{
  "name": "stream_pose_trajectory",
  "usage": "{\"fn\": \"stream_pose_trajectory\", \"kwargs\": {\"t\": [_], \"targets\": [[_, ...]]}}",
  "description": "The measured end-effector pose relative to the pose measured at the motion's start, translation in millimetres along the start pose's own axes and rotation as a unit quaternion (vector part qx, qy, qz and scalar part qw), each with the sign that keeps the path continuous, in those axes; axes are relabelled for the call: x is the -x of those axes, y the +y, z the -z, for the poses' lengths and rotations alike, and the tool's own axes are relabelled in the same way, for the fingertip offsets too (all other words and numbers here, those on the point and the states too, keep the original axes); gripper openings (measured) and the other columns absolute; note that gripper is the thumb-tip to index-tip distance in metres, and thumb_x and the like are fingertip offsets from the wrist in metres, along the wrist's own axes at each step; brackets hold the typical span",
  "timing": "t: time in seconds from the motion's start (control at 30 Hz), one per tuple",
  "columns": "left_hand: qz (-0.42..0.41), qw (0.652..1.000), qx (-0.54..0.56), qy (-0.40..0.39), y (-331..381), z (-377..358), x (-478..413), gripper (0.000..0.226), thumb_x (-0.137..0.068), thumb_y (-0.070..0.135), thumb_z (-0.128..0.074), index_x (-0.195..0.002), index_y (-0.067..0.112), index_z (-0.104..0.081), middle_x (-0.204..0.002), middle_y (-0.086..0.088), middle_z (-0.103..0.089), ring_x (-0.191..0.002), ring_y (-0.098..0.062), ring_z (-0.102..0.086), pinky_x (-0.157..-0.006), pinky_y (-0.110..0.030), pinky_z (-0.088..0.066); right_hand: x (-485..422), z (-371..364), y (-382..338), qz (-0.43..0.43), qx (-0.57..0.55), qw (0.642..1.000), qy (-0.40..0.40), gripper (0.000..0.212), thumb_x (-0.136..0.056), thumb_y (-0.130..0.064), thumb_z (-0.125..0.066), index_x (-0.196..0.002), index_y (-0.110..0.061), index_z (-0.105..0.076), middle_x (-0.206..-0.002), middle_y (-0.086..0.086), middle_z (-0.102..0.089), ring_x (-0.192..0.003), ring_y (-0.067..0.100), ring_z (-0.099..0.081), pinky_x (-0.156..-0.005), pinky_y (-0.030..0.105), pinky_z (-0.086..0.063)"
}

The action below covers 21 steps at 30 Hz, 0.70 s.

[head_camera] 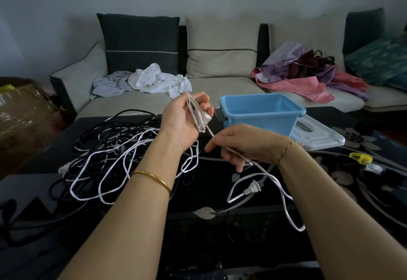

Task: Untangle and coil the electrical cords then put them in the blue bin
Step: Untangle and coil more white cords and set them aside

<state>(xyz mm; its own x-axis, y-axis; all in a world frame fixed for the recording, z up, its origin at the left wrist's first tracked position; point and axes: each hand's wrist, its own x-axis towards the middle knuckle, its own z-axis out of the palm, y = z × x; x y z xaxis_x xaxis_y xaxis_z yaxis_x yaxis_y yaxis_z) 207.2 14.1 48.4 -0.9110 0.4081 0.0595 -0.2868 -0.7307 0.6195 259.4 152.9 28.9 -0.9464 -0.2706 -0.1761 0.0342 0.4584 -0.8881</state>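
My left hand [185, 118] is raised above the table and grips several folded loops of a white cord [276, 179], with a white block at the loops' end. The same cord runs down to my right hand [240, 145], which pinches it between thumb and fingers. Past my right hand the cord trails over the black table [198, 235] and ends in a two-pin plug [253, 188]. A tangle of black and white cords [114, 154] lies on the table at the left. The blue bin [262, 112] stands open behind my hands.
The bin's pale lid [317, 136] lies beside the bin at the right. A yellow clip [361, 157] and a small white object [374, 168] sit near the table's right side. Behind the table a sofa [220, 85] holds heaps of clothes. A cardboard box [24, 112] stands at far left.
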Motion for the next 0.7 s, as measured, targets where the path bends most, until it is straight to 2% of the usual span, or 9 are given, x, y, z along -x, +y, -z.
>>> {"fn": "stream_pose_trajectory", "kwargs": {"t": [0.2, 0.27, 0.3, 0.37, 0.43, 0.5, 0.6, 0.63, 0.7], "targets": [[-0.078, 0.988, -0.127, 0.042, -9, 1, -6, 0.021, -0.103, 0.018, -0.037, -0.111, 0.002, -0.047, -0.059, -0.006, -0.065, -0.051, -0.012, -0.054, -0.072, -0.036, -0.057, 4, -3, -10, -0.014, 0.08, 0.995, -0.056, 0.021, -0.096, -0.009, -0.047, -0.114, -0.005, -0.059, -0.065, 0.008, -0.063, -0.051, 0.013, -0.062, -0.057, 0.022, -0.054], [-0.126, 0.957, -0.257, 0.048, -12, 4, -7, 0.02, -0.103, 0.021, -0.039, -0.099, 0.005, -0.051, -0.06, -0.002, -0.066, -0.052, -0.012, -0.057, -0.078, -0.039, -0.055, 6, -1, -12, -0.02, 0.112, 0.991, -0.063, 0.02, -0.096, -0.005, -0.046, -0.111, -0.006, -0.059, -0.067, 0.007, -0.067, -0.054, 0.013, -0.065, -0.057, 0.021, -0.052], [-0.152, 0.931, -0.329, 0.051, -13, 6, -7, 0.023, -0.103, 0.023, -0.039, -0.095, 0.007, -0.053, -0.064, -0.001, -0.067, -0.054, -0.012, -0.059, -0.074, -0.035, -0.054, 8, 1, -14, -0.023, 0.122, 0.99, -0.065, 0.019, -0.095, -0.004, -0.046, -0.109, -0.006, -0.059, -0.068, 0.008, -0.068, -0.054, 0.014, -0.066, -0.056, 0.021, -0.05], [-0.192, 0.883, -0.424, 0.055, -16, 9, -6, 0.026, -0.103, 0.024, -0.039, -0.102, 0.004, -0.056, -0.073, -0.003, -0.067, -0.057, -0.01, -0.059, -0.062, -0.021, -0.051, 12, 3, -18, -0.028, 0.128, 0.989, -0.065, 0.016, -0.094, -0.002, -0.049, -0.104, -0.007, -0.06, -0.072, 0.012, -0.069, -0.056, 0.016, -0.067, -0.055, 0.021, -0.05], [-0.203, 0.859, -0.466, 0.06, -17, 10, -6, 0.031, -0.103, 0.023, -0.038, -0.112, -0.002, -0.054, -0.077, -0.005, -0.066, -0.054, -0.004, -0.059, -0.058, -0.016, -0.048, 15, 3, -21, -0.03, 0.141, 0.987, -0.069, 0.015, -0.092, -0.002, -0.053, -0.103, -0.007, -0.061, -0.077, 0.015, -0.069, -0.059, 0.018, -0.068, -0.058, 0.024, -0.055], [-0.183, 0.882, -0.428, 0.076, -18, 8, -8, 0.029, -0.103, 0.023, -0.037, -0.106, -0.001, -0.054, -0.076, -0.005, -0.065, -0.056, -0.006, -0.058, -0.069, -0.026, -0.054, 17, 2, -21, -0.038, 0.16, 0.983, -0.079, 0.014, -0.091, -0.003, -0.055, -0.103, -0.007, -0.062, -0.079, 0.016, -0.069, -0.063, 0.021, -0.069, -0.063, 0.028, -0.058], [-0.122, 0.961, -0.223, 0.106, -10, 1, -10, 0.024, -0.104, 0.02, -0.035, -0.092, 0.007, -0.05, -0.069, -0.004, -0.063, -0.063, -0.011, -0.056, -0.079, -0.044, -0.053, 18, 2, -19, -0.059, 0.186, 0.978, -0.074, 0.017, -0.092, -0.004, -0.054, -0.105, -0.009, -0.063, -0.076, 0.013, -0.067, -0.064, 0.022, -0.067, -0.065, 0.03, -0.058], [-0.112, 0.973, -0.172, 0.109, -7, 0, -10, 0.022, -0.104, 0.02, -0.035, -0.094, 0.008, -0.049, -0.071, -0.005, -0.063, -0.067, -0.012, -0.056, -0.08, -0.045, -0.052, 19, 2, -18, -0.061, 0.194, 0.976, -0.071, 0.018, -0.093, -0.005, -0.053, -0.106, -0.01, -0.063, -0.074, 0.012, -0.067, -0.063, 0.022, -0.065, -0.066, 0.03, -0.057], [-0.11, 0.975, -0.163, 0.106, -6, 2, -11, 0.021, -0.105, 0.02, -0.033, -0.094, 0.011, -0.049, -0.078, -0.006, -0.062, -0.072, -0.012, -0.057, -0.083, -0.044, -0.051, 20, 3, -19, -0.059, 0.21, 0.973, -0.076, 0.019, -0.093, -0.007, -0.053, -0.107, -0.013, -0.065, -0.064, 0.006, -0.066, -0.067, 0.025, -0.064, -0.072, 0.034, -0.057]]}}
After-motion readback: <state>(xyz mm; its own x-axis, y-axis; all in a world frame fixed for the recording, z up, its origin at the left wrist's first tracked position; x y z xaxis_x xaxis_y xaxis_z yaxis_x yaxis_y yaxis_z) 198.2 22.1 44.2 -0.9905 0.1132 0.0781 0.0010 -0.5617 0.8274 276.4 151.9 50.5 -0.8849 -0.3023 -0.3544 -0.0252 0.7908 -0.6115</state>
